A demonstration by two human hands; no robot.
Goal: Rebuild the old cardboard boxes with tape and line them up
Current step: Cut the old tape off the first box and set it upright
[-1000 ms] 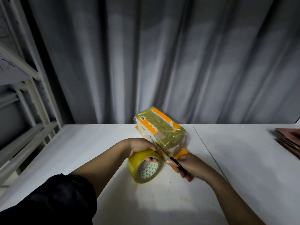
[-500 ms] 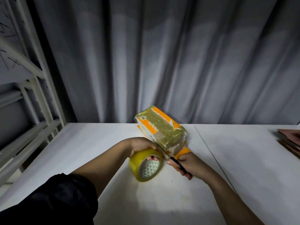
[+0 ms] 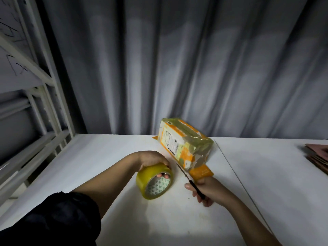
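1. Two hands busy: left hand [image 3: 150, 158] grips yellow tape roll [image 3: 154, 181], fingertips [image 3: 162, 175] curled into its triangle-printed core.
2. Right hand [image 3: 209, 190] closed round thin black-handled scissors [image 3: 190, 181], blades at 11 o'clock.
3. Orange-white cardboard box [image 3: 184, 148], glossy tape-wrapped, label print unreadable, at 12 o'clock on white table [image 3: 106, 157].

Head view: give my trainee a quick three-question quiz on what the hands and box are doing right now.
1. True or false: the left hand grips the tape roll.
2. What does the right hand hold? A) marker B) scissors C) knife
3. Fill in: the taped orange box rests on the white ____.

Key: 1 true; 2 B; 3 table.
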